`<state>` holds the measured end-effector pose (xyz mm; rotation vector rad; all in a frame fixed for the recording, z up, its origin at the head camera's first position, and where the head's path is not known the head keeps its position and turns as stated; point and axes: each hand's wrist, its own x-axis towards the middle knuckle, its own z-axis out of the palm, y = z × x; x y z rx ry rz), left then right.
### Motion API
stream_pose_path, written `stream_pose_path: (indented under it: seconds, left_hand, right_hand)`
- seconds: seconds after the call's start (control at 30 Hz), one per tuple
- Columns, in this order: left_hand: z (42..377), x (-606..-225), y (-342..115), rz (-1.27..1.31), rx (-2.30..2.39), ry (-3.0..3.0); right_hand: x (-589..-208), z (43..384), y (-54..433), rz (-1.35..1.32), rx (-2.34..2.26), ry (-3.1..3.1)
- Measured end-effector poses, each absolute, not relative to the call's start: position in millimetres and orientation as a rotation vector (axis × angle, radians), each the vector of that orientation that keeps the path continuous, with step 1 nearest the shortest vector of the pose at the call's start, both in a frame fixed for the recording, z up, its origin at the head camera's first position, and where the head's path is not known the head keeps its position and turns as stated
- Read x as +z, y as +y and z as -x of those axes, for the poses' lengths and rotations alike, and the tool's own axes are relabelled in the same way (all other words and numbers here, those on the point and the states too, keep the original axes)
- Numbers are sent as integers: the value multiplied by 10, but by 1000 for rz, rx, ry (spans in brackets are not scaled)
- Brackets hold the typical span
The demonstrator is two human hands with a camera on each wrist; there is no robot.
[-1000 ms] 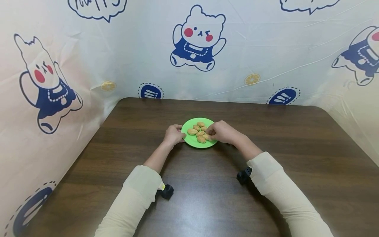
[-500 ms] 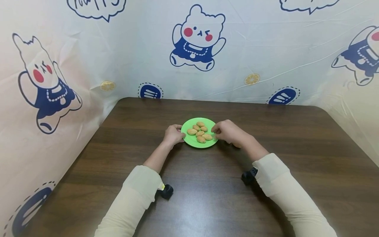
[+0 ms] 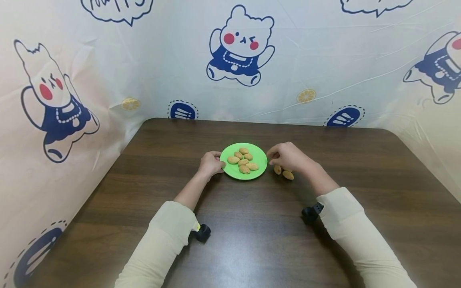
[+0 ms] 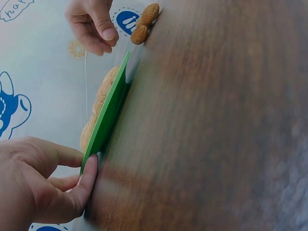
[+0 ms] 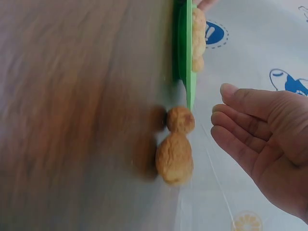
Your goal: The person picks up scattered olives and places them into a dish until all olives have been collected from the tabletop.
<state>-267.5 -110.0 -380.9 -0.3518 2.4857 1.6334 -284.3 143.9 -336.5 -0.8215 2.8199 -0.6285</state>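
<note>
A round green plate (image 3: 233, 172) lies on the table with several tan, oval, rough-skinned nut-like pieces (image 3: 233, 160) on it. My left hand (image 3: 210, 163) pinches its left rim, thumb at one face and fingers at the other, as the left wrist view shows at the plate's edge (image 4: 108, 118). Just off the right rim, my right hand (image 3: 289, 156) hovers with loosely bent fingers and a gap between thumb and fingertips; nothing is in it in the right wrist view. Below that hand, loose nut-like pieces (image 3: 287, 175) rest on the tabletop, partly hidden by it.
The dark brown wooden table (image 3: 245, 224) reaches back to a pale printed curtain (image 3: 306, 52), which also hangs along both sides. A black wrist camera (image 3: 202, 233) sits at the left cuff and another camera (image 3: 310, 214) at the right cuff.
My right hand has moved right, from over the plate to beside it, uncovering loose pieces on the table. The left hand stays on the rim and the plate has not shifted.
</note>
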Motion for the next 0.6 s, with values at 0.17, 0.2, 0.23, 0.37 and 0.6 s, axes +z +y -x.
stream_pose_path:
  seconds: [0.17,0.2,0.23,0.37,0.6]
  left_hand:
    - [2672,-3807,-1102,346,1637,2488]
    - [2670,-3806,-1102,346,1637,2489]
    - [2669,-3806,-1103,347,1636,2490]
    - [2669,-3807,-1108,349,1636,2491]
    - [2678,-3811,-1101,353,1638,2486]
  right_hand:
    - [-3377,2850,1553,821,-609,2851]
    - [-3383,2852,1576,825,-611,2853]
    - [-3389,2857,1599,828,-612,2853]
    - [-3399,2856,1674,800,-599,2859]
    - [-3408,2848,1797,786,-546,2866]
